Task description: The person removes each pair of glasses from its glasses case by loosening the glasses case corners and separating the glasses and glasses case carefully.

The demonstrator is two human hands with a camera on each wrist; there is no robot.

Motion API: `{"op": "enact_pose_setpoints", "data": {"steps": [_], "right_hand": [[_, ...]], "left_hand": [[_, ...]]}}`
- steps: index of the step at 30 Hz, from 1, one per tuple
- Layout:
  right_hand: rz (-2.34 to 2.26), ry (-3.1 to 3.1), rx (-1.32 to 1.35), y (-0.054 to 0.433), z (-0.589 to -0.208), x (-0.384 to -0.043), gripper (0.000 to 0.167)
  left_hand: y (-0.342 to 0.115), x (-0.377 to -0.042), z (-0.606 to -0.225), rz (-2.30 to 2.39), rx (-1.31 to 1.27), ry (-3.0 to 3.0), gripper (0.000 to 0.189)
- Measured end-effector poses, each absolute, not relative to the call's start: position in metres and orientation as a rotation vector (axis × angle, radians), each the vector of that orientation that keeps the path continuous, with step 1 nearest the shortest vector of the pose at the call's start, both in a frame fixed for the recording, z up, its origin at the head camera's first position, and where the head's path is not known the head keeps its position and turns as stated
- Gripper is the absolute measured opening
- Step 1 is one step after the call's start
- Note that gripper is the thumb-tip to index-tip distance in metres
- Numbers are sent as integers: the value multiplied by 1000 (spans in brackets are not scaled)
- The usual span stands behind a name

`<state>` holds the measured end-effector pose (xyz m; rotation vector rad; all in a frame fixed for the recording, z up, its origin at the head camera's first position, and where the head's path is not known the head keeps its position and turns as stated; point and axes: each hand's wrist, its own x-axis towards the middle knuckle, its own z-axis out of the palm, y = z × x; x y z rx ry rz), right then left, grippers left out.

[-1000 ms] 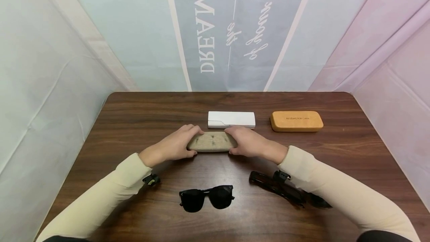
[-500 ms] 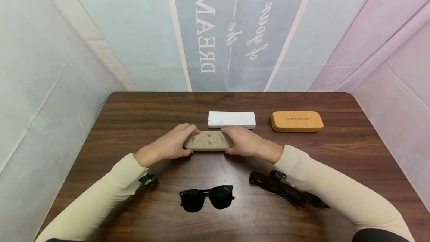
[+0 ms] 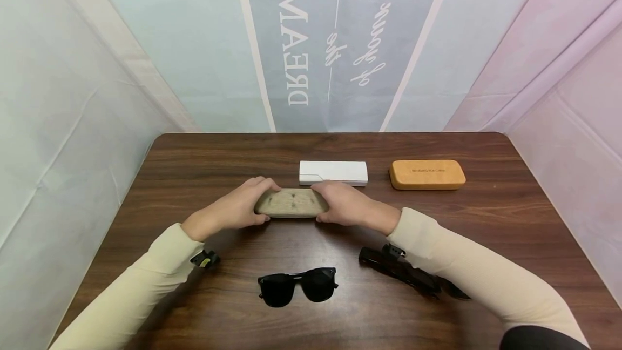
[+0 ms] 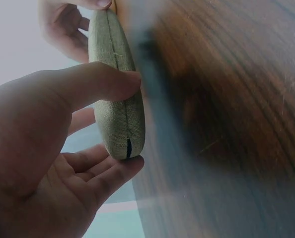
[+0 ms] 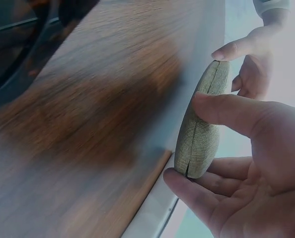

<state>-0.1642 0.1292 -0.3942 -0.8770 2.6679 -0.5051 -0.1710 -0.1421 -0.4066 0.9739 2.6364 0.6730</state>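
Observation:
A closed grey-green glasses case (image 3: pixel 292 203) with small dark marks on its lid is held between both hands, one at each end. My left hand (image 3: pixel 239 207) grips its left end, thumb along the near side and fingers at the far side. At the right end my right hand (image 3: pixel 349 204) holds it the same way. Both wrist views show the fabric-textured case (image 4: pixel 118 119) with a seam along its edge, raised off the table in the air. In the right wrist view, the right thumb presses the case (image 5: pixel 199 139) near the seam.
Behind the right hand lies a white case (image 3: pixel 334 172); an orange-yellow case (image 3: pixel 427 175) sits further right. Black sunglasses (image 3: pixel 297 286) lie at the table's front. Dark-framed sunglasses (image 3: pixel 400 273) lie partly under the right forearm. The brown table (image 3: pixel 218 155) meets curtains at its back.
Both hands have carried the grey-green case a short way to the left, keeping their grip at its two ends. The other cases and the sunglasses stay put.

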Motion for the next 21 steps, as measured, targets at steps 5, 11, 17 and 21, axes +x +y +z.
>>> {"op": "enact_pose_setpoints", "data": {"steps": [5,11,17,21], "right_hand": [[-504,2672,-888,122,-393,-165,53],[-492,2679,-874,116,-392,-167,58],[-501,2679,-881,112,-394,-170,64],[-530,2684,-882,109,-394,-171,66]], "left_hand": [[-148,-173,-404,677,964,2637,61],[-154,-176,-404,690,963,2639,60],[-159,-178,-403,709,981,2643,58],[-163,-179,-402,713,999,2654,57]]}}
